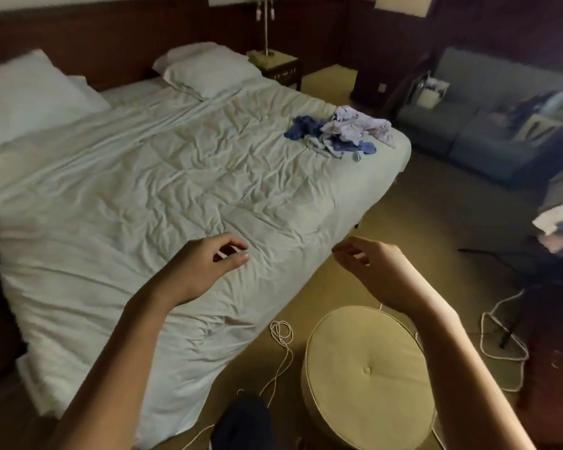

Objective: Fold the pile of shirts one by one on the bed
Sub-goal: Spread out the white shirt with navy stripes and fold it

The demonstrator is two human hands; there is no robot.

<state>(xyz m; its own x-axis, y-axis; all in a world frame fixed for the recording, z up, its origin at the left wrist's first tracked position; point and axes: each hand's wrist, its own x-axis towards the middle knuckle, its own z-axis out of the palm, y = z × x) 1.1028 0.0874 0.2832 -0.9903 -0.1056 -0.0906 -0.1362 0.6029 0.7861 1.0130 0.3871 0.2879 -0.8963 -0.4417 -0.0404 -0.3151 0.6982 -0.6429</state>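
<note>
The bed [163, 177] fills most of the view, its pale sheet badly wrinkled. A round cushioned stool [368, 378] stands on the floor just beside the near corner, with loose cord [281, 334] coiled between them. The pile of shirts [342, 133] lies crumpled at the far right edge, well apart from both hands. The left hand [202, 271] and right hand [374, 274] hover empty, fingers loosely curled. Walking round, a foot could catch the cord; the blurred heap looks tangled, so one shirt may drag others off.
</note>
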